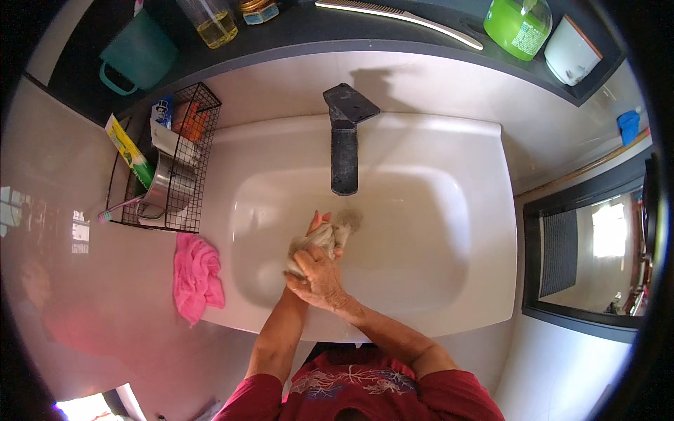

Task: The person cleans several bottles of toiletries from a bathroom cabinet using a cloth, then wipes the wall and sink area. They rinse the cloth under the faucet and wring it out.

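Observation:
Over the white sink basin (414, 281), both of my hands are on a crumpled, pale cloth (323, 237) with greyish, fuzzy-looking ends. My left hand (318, 222) lies mostly beneath the cloth, its fingertips showing past the far side and the thumb or a finger at the right edge. From above, my right hand (319, 277) closes over the cloth's near part, close to the left wrist. The cloth's exact kind cannot be made out. Just beyond the hands, the black faucet (344, 158) reaches over the basin; no running water is visible.
A pink towel (197, 277) hangs at the sink's left edge. Behind it, a black wire basket (200, 154) holds a metal cup (168, 186) and toothpaste tubes. Above runs a dark shelf (295, 38) with a comb (400, 17), green bottle (518, 29) and mugs. A framed mirror (590, 316) stands right.

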The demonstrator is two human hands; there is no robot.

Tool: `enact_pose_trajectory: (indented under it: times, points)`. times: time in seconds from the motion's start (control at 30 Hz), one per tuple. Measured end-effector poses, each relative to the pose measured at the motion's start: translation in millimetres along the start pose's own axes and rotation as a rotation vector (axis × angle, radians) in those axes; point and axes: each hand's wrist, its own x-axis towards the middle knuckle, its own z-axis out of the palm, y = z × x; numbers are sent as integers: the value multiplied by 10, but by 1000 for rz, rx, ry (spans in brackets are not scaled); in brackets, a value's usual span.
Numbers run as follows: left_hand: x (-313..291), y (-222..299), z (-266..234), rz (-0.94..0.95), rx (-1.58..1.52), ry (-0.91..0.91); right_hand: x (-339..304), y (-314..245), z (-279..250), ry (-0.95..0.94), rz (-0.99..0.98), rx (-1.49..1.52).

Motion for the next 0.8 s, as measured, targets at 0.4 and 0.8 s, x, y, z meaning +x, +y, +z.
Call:
enact_pose_trajectory:
  times: [0.4,0.8]
  points:
    - [82,-374,27,292,-117,-214,573,852,132,-36,338,-185]
    - [16,-128,-65,-152,40,81,2,962,307,12,260,245]
